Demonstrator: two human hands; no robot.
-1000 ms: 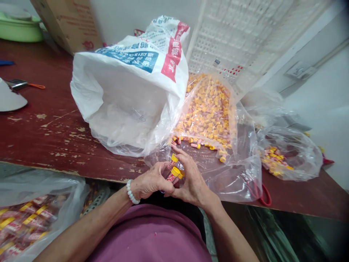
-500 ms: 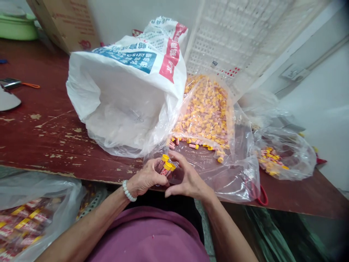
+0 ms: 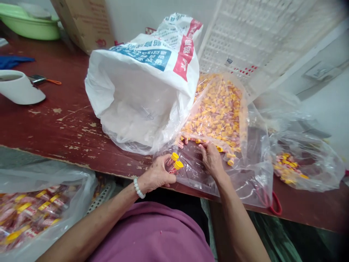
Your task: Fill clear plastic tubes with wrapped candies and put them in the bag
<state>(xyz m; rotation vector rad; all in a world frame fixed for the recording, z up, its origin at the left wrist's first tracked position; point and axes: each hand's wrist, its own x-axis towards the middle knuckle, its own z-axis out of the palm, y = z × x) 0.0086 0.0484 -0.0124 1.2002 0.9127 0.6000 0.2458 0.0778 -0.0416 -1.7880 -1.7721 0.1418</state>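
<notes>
My left hand (image 3: 156, 173) is closed around small red-and-white printed tubes (image 3: 173, 168) with yellow caps, held upright over the table's front edge. A bracelet of pale beads (image 3: 139, 188) circles that wrist. To the right, my right hand (image 3: 213, 160) reaches over clear plastic sheeting, fingers pinched at a small tube (image 3: 201, 146) by the near edge of the pile. Behind it, a large clear plastic bag (image 3: 255, 145) holds a heap of similar yellow-capped tubes (image 3: 218, 105). A big white printed sack (image 3: 141, 98) lies with its mouth facing me.
A smaller clear bag (image 3: 321, 160) with tubes lies at the right. At lower left, another bag (image 3: 81, 185) holds larger tube packs. White plastic crates (image 3: 261, 32), a cardboard box (image 3: 84, 25), a green basin (image 3: 35, 27) and a white cup-like object (image 3: 21, 89) stand around the worn red table (image 3: 54, 127).
My right hand has moved from beside my left hand to the edge of the tube pile. My left hand still holds tubes. The view has shifted left.
</notes>
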